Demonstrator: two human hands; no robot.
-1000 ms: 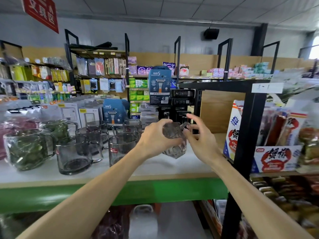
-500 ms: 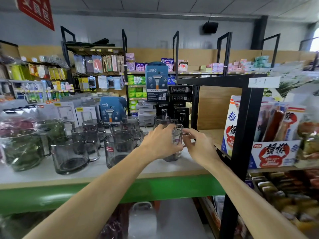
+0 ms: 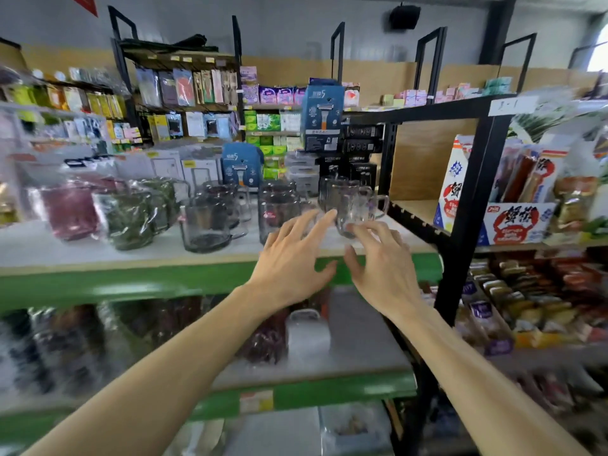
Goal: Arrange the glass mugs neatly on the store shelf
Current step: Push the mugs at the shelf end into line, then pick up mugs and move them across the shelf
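Head view: glass mug (image 3: 353,209) stands empty (upright); hands (image 3: 289,261) spread beside it.

Large numeral "5" legible on tall blue razor package (image 3: 322,115), upper shelf level; remaining print on it too small to read. Handwritten mark resembling "3-1" noted on white paper tag (image 3: 513,106) fixed to black rack beam, first character uncertain. Red Chinese characters present on white snack carton (image 3: 518,222) with crab drawing, also on red hanging sign (image 3: 86,3) at top left, none legible; red sticker on glass mug (image 3: 278,213) blurred, unreadable.
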